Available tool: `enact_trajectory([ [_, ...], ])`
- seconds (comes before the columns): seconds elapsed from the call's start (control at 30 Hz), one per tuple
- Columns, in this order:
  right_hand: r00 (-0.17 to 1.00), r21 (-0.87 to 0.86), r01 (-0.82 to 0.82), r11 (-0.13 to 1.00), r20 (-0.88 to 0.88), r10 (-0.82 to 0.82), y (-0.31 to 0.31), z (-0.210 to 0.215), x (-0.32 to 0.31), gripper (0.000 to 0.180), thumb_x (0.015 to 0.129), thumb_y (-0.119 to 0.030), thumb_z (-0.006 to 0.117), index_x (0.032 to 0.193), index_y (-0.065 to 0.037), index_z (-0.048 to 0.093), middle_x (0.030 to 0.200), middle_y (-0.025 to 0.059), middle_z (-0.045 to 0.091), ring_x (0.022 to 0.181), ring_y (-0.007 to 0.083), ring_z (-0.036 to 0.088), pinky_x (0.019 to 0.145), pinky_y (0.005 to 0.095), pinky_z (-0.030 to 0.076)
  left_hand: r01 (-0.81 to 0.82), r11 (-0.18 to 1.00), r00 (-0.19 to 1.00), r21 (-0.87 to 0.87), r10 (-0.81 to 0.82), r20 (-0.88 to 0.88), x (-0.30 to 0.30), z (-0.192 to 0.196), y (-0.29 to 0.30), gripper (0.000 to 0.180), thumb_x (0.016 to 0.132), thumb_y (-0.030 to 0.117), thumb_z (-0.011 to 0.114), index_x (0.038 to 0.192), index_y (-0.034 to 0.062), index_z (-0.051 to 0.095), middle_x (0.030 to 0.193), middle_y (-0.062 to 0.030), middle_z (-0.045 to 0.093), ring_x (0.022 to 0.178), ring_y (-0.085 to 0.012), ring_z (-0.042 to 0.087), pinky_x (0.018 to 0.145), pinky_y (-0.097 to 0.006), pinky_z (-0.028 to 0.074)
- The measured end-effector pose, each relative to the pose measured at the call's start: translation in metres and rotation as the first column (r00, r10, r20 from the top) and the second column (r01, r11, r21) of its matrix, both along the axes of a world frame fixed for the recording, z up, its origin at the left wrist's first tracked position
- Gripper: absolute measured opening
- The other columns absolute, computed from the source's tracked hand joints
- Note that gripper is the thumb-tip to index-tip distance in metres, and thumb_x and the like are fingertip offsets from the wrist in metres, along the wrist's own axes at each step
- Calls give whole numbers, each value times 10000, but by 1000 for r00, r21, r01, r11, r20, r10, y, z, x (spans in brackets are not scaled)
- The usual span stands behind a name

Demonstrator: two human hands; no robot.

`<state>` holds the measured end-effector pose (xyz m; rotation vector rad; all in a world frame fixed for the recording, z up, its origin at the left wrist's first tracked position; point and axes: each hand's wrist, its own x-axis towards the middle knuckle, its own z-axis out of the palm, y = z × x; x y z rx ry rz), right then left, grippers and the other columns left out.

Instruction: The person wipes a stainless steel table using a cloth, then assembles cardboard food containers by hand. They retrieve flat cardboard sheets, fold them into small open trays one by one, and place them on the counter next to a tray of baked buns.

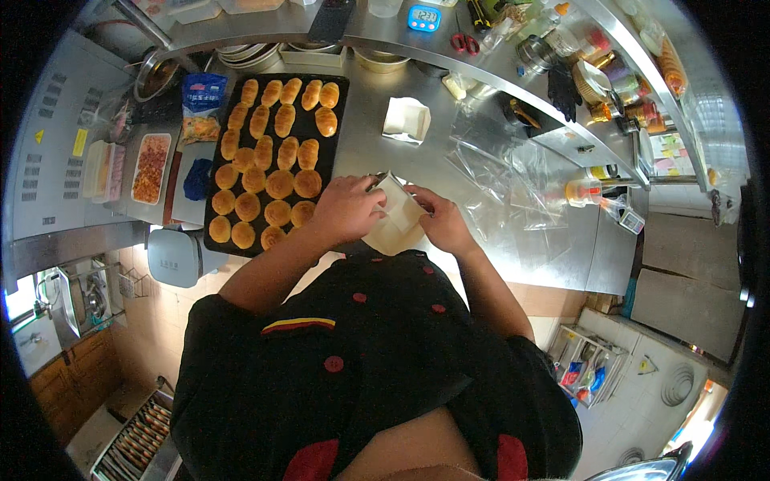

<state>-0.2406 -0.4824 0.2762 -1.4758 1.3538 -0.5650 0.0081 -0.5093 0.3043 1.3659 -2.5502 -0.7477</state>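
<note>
Between my two hands is a cream-coloured paper box (pixel 395 223), partly folded, close to the front edge of the steel table. My left hand (pixel 350 208) grips its left side near the far corner, fingers bent over the edge. On the opposite side my right hand (pixel 442 220) pinches the box's right edge between thumb and fingers. Beyond them a second, folded white paper box (pixel 407 120) stands with its inside facing up. Left of my hands lies a black baking tray (pixel 341 104) bearing rows of golden buns, some round and some long.
Clear plastic bags (pixel 513 172) lie spread on the steel table at right. A shelf (pixel 321 32) along the back holds a blue timer (pixel 424 18) and red scissors (pixel 464 42). At left are a tray of chopped reddish filling (pixel 151 168) and a blue food bag (pixel 202 104).
</note>
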Motion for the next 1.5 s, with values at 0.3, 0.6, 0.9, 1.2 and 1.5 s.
enact_trajectory([
  [0.3, 995, -1, -15, 1000, -100, 15, -5, 29, -14, 682, 792, 69, 513, 1452, -98, 555, 1249, 198, 692, 1129, 272, 681, 1020, 359, 495, -118, 992, 987, 42, 122, -104, -28, -38, -7, 162, 887, 240, 714, 908, 88, 663, 1118, -89, 667, 963, -319, 690, 782, -446, 545],
  [0.6, 955, 150, 216, 965, 172, -240, -5, -56, -18, 818, 918, -36, 608, 1626, -119, 207, 1348, 216, 609, 1146, 293, 665, 969, 388, 541, -325, 941, 946, 91, 325, 25, -41, -92, -40, 228, 866, 276, 759, 910, 79, 653, 926, -103, 696, 858, -328, 699, 753, -449, 551],
  [0.9, 924, 499, 262, 826, 116, -363, -54, -120, -19, 837, 928, -57, 579, 1620, -71, 108, 1269, 215, 628, 1042, 292, 682, 810, 376, 617, -343, 922, 935, 179, 354, -30, -49, -128, -62, 565, 908, 245, 729, 1408, 154, 483, 1291, -204, 621, 1187, -352, 624, 985, -446, 508],
  [1.2, 826, -116, 484, 867, -266, -497, -154, -283, -58, 753, 893, -283, 729, 1522, -96, 358, 1274, 194, 605, 1227, 372, 574, 1017, 536, 484, -489, 806, 851, 334, 524, -19, -13, -140, -47, 642, 932, 265, 671, 1499, 122, 406, 1348, -175, 603, 1235, -364, 599, 1032, -468, 499],
  [1.5, 610, -104, -626, 773, -683, 401, -28, -204, -1, 645, 806, -356, 809, 1332, -108, 529, 1298, 144, 548, 1250, 345, 517, 1022, 525, 410, -591, 550, 759, 590, 627, 176, 5, -171, 49, 449, 949, 269, 652, 1361, 111, 565, 1186, -117, 704, 1120, -314, 669, 987, -444, 519],
])
